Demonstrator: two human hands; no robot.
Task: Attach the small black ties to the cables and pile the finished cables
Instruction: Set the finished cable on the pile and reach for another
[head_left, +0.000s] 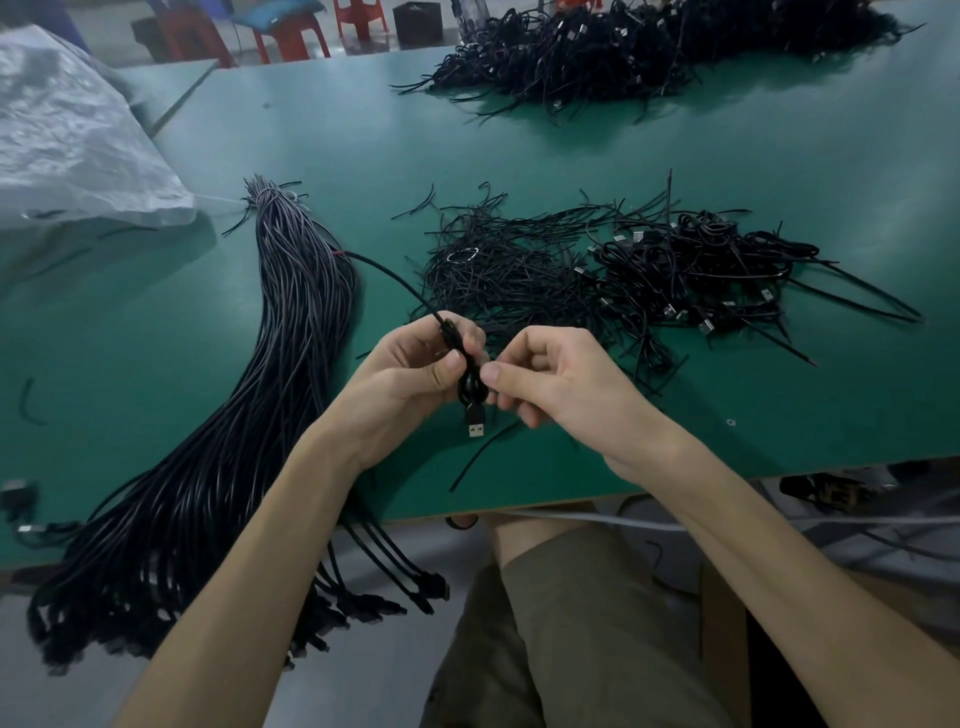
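Centrally, the left hand (415, 379) pinches a looped black USB cable (470, 389) between thumb and curled fingers. The right hand (561, 395), fingers curled, pinches the same loop from the opposite side. The USB plug (475, 428) hangs below the grip. The cable's tail runs up-left to a bundle of straight cables (270, 364) on the green table (727, 415). Beyond the hands lie loose black ties (498, 265), with a pile of coiled cables (701, 270) at their right.

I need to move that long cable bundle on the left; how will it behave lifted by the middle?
Probably floppy: the bundle curves across the table and its plug ends droop over the near edge. Likely heavy: many cables. It seems tied only at the far end, so strands may splay.
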